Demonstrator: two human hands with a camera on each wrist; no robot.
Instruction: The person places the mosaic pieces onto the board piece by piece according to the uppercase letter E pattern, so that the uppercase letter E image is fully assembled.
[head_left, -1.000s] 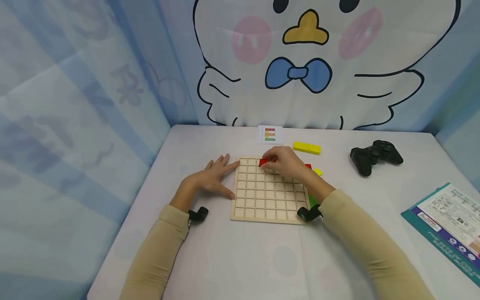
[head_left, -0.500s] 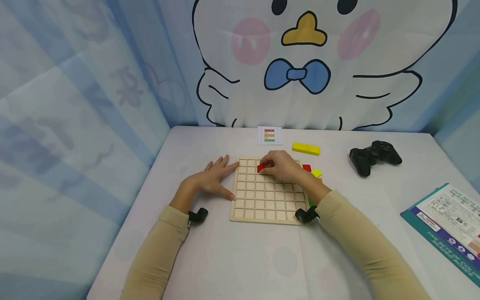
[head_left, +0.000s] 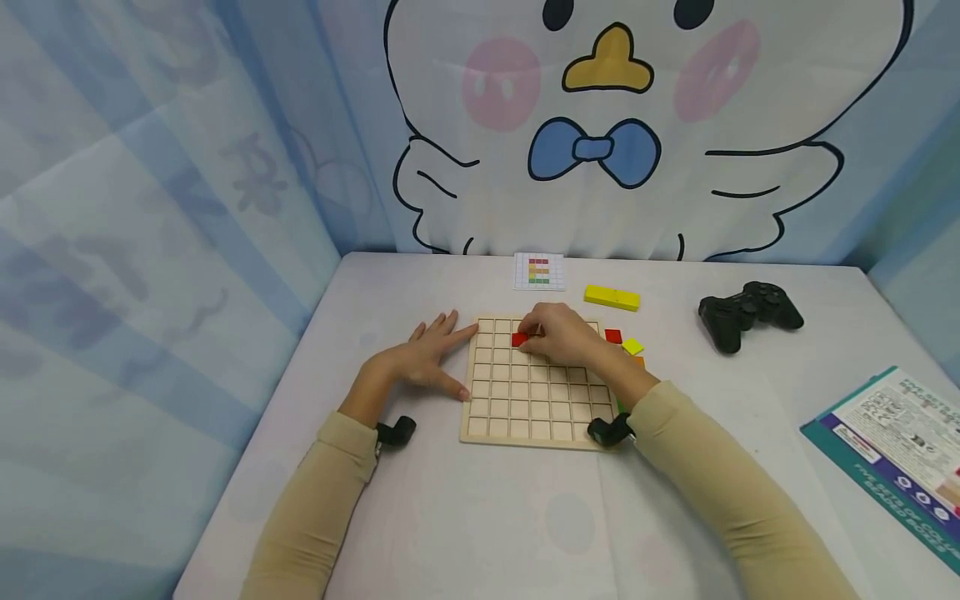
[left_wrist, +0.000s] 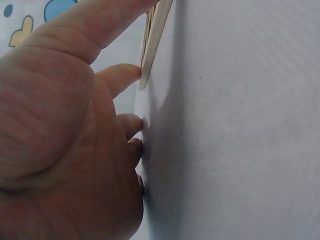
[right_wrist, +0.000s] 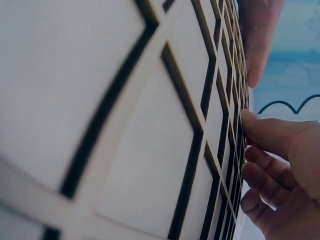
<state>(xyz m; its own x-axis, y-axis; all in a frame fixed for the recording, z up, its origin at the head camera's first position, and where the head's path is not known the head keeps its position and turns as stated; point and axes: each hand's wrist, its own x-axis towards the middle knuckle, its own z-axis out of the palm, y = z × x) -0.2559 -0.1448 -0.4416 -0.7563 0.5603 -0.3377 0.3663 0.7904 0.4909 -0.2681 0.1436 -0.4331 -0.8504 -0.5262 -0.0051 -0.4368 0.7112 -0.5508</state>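
Note:
In the head view a wooden grid board point(head_left: 519, 408) lies on the table. My left hand point(head_left: 422, 357) rests spread at its left side. Thumb and index finger touch the board's edge; the left wrist view shows the other fingertips point(left_wrist: 131, 125) on the tabletop. Over the upper part of the board, my right hand point(head_left: 558, 333) pinches a small red square tile point(head_left: 518, 340) between thumb and fingers. The tile lies flat or nearly so at a cell in the second row; whether it is seated cannot be told. In the right wrist view the right hand point(right_wrist: 285, 170) mostly hides it.
Beside the board's right edge are a red tile point(head_left: 613, 336), a yellow tile point(head_left: 633, 346) and an orange piece point(head_left: 639, 361). A yellow bar point(head_left: 612, 297) and a pattern card point(head_left: 539, 272) lie behind. Further right are a black game controller point(head_left: 750, 315) and a teal booklet point(head_left: 888, 458).
My right hand has moved slightly toward me with the red tile, from the top row to the row below. The tile now lies flatter. My left hand has stayed in place.

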